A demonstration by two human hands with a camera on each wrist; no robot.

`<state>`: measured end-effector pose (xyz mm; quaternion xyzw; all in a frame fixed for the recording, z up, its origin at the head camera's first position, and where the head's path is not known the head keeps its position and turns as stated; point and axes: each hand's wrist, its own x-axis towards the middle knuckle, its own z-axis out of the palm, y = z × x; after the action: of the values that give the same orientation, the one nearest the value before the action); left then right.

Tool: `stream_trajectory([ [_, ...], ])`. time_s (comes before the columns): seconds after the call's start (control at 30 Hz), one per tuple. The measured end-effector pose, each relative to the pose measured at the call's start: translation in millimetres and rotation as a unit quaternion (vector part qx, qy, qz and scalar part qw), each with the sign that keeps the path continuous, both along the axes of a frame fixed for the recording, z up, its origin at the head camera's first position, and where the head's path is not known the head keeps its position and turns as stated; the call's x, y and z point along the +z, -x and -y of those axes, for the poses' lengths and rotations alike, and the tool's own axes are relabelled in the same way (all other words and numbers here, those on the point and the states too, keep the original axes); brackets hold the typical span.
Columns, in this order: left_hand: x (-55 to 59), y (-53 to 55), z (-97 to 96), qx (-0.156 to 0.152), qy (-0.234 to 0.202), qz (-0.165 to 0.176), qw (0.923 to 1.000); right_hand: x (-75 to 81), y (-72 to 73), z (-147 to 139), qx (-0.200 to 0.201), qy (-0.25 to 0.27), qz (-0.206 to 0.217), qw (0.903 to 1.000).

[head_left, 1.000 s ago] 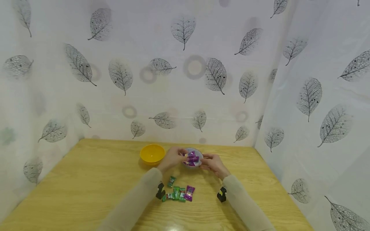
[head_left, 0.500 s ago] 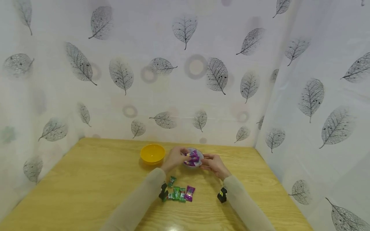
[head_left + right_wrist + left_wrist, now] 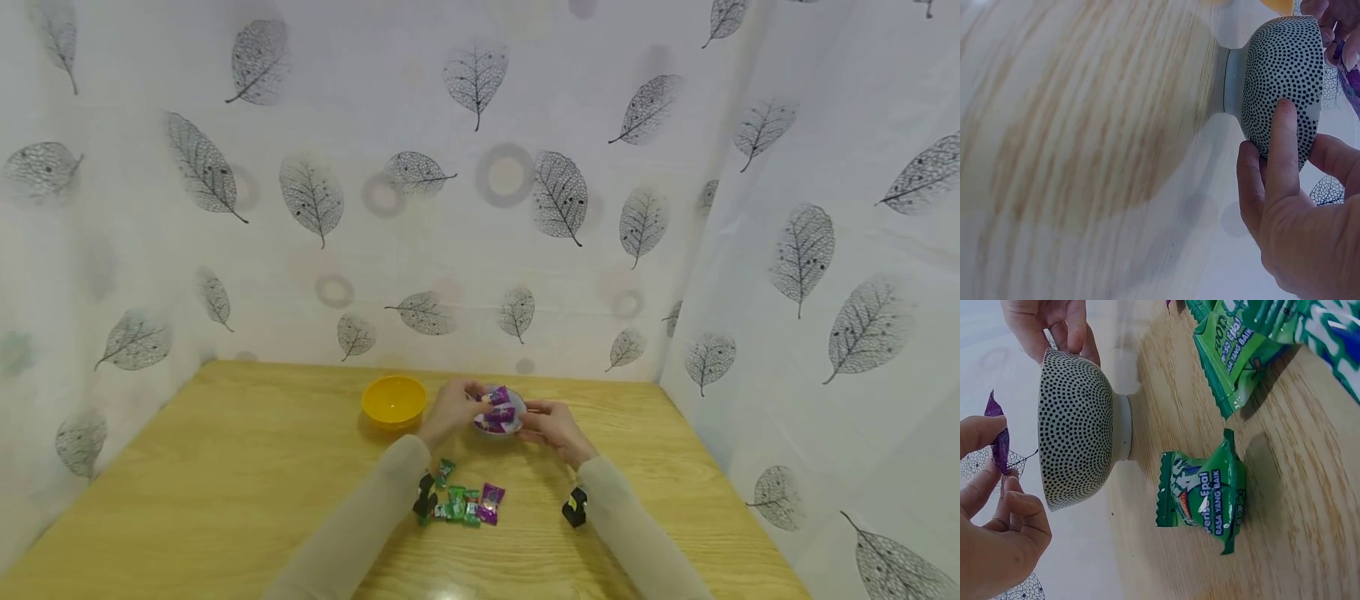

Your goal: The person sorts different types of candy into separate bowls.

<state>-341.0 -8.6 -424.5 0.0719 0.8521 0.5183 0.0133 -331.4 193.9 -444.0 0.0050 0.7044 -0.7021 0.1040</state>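
Thumb and fingertips of my left hand [image 3: 448, 412] pinch a purple-wrapped candy [image 3: 1001, 449] just over the rim of a white bowl with black dots [image 3: 1079, 425]. Several purple candies [image 3: 498, 417] lie inside this bowl, partly covered by the left hand in the head view. From the right side, my right hand [image 3: 1313, 231] grips the bowl, fingers against its dotted outer wall and thumb at the rim. The bowl stands on its foot on the wooden table.
A yellow bowl [image 3: 393, 402] stands left of the dotted one. Nearer me lie several green-wrapped candies [image 3: 457, 503] and one purple candy [image 3: 491, 503]. A single green candy [image 3: 1204, 494] sits apart, closer to the dotted bowl. Leaf-patterned curtain [image 3: 420, 250] bounds the table behind.
The left hand has shifted slightly to the right, and the purple candies at its fingertips have changed position. The right hand keeps its hold on the dotted bowl.
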Motion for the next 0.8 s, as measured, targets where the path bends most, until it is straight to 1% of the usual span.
stream_trajectory([
  [0.13,0.7,1.3,-0.9,-0.003,0.0,-0.004,1.0,-0.1,0.5,0,0.004,0.003,-0.001,1.0],
  [0.27,1.4,3.4,-1.9,0.001,0.001,-0.002,1.0,-1.3,1.4,-1,0.004,0.002,-0.002,1.0],
  [0.37,0.0,5.8,-1.8,0.003,0.004,-0.004,1.0,-2.1,1.7,0,0.004,0.001,-0.005,1.0],
  [0.47,-2.6,8.8,-2.7,0.013,0.008,-0.007,0.9999,-2.5,1.9,0,0.002,0.001,-0.006,1.0],
  [0.63,-4.4,11.3,-4.8,0.025,0.022,-0.023,0.9992,-2.3,1.4,0,0.004,0.0,-0.006,1.0],
  [0.8,-6.5,10.8,-4.3,0.029,0.036,-0.036,0.9983,-2.0,0.9,0,0.006,-0.001,-0.008,0.9999],
])
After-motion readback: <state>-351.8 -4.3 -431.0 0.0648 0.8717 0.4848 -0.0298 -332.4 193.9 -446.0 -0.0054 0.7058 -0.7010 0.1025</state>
